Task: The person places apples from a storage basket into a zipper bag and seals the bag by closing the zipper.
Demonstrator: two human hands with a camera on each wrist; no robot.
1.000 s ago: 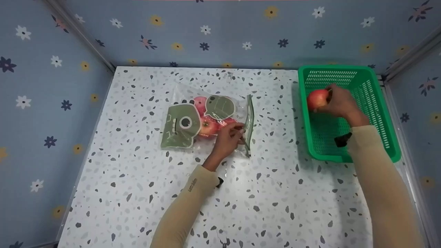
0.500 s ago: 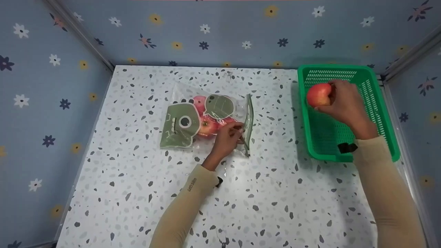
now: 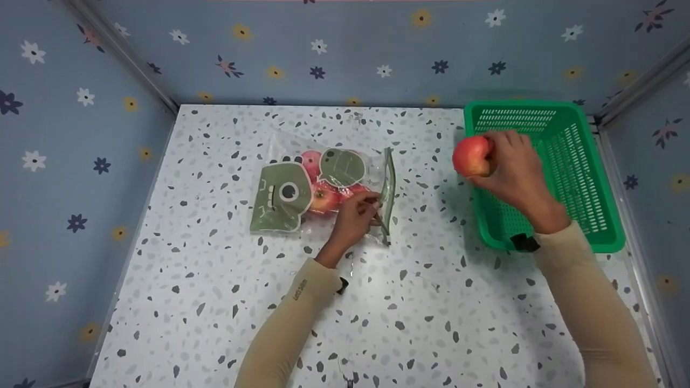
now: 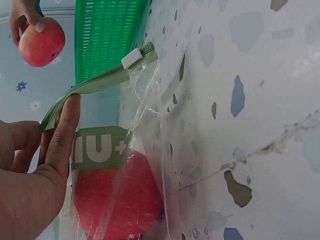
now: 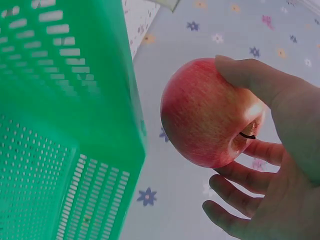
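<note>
Hands [image 3: 354, 220] [image 3: 516, 173] on round apple [image 3: 468, 155], plastic bag [image 3: 343, 168]

A smooth white worktop [image 3: 215, 307], flecked with grey and dark stone-like chips, meets a flat blue-grey back wall [image 3: 353, 56]; a matching left wall [image 3: 48, 205] and right wall [image 3: 666, 226] carry white, yellow and navy flowers, grey straight strips [image 3: 128, 58] line the corners, and pale light glares off the worktop

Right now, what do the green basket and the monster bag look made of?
The green basket looks like stiff plastic, smooth with a slight shine: its slots sit in neat, even rows. The bag seems to be thin, clear, glossy plastic film: it wrinkles, glints and lets the apples show through.
</note>
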